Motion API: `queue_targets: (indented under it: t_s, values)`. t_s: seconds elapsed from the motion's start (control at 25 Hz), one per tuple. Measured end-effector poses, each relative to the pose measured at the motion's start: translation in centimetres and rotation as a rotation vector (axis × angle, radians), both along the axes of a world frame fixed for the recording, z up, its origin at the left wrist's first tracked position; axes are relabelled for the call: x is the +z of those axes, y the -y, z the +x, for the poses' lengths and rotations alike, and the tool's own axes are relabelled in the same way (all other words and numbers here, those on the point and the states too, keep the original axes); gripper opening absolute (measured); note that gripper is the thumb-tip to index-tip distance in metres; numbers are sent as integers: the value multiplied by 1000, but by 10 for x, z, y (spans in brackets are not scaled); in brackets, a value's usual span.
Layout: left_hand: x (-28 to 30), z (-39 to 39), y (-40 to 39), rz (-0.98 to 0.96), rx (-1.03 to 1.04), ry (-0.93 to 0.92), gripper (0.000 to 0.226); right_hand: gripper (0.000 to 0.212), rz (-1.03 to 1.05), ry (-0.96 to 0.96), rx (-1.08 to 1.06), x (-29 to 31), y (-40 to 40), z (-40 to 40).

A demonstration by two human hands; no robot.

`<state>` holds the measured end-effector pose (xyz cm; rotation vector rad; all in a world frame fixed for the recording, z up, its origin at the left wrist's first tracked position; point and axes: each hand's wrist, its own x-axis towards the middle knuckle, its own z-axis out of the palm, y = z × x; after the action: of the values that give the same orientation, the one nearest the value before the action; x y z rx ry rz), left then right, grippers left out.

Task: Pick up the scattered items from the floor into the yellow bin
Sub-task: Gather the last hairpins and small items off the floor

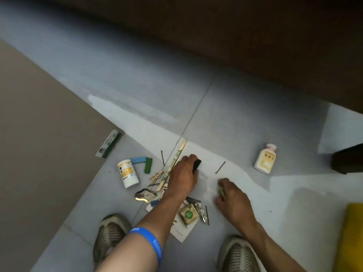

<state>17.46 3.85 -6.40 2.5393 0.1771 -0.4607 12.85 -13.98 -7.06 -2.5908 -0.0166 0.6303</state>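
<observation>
Yellow plastic bin sits at the floor's right edge. Your right hand pinches a small green item; farther out, your left hand grips a black block beside paper-wrapped chopsticks.

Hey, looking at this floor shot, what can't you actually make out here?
- Yellow bin: head view, cut off by the right edge.
- Small green item under the right hand: mostly hidden by fingers.
- Black object in the left hand: partly covered, identity unclear.
- White bottle label: too blurred to read.
- Pile beneath the left forearm: partly hidden.
</observation>
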Motion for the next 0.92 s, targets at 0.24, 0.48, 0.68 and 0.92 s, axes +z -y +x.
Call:
queue_targets:
  t_s: [0.24,0.48,0.68,0.92]
  values:
    - [17,0,-11,-234,321,-235,19,27,310,-206,-454,7,-25,28]
    - [25,-40,-87,-179,701,-118,17,10,197,-110,-2,19,-97,39]
    - [10,-42,-101,117,297,-67,54,18,-35,74,122,17,-96,8]
    - [2,-42,-87,194,238,-27,14,27,-173,69,69,16,-44,-47]
